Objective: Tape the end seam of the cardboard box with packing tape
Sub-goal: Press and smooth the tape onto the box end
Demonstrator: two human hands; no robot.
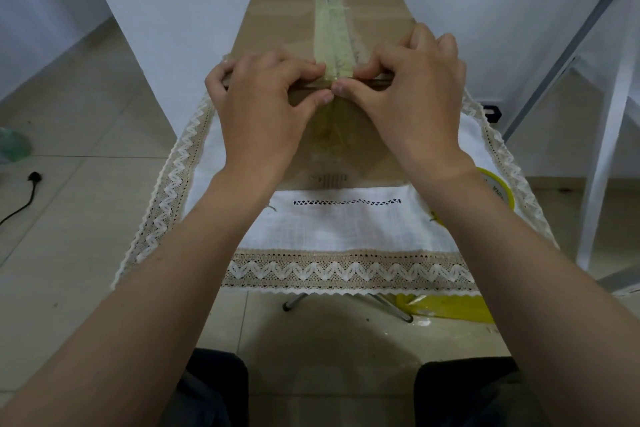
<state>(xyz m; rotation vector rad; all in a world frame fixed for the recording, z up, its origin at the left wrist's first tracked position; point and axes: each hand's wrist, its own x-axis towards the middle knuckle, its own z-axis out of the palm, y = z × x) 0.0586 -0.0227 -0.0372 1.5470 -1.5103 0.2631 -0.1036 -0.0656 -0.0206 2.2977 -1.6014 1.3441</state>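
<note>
Both hands, left hand (263, 97) and right hand (408, 94), curl their fingers over the near top edge of the cardboard box (294, 21) at twelve o'clock on the table (346, 236), thumbs pressing yellowish packing tape (332, 31) down; tape roll (498, 191) at three o'clock.

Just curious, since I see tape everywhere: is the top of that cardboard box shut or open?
Shut. The cardboard box has its flaps lying flat, with a tape strip running along the middle seam to the near edge.

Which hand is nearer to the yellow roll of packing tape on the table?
The right hand: the tape roll lies just below its wrist, at the table's right side. The left hand grips the cardboard box further to the left.
</note>
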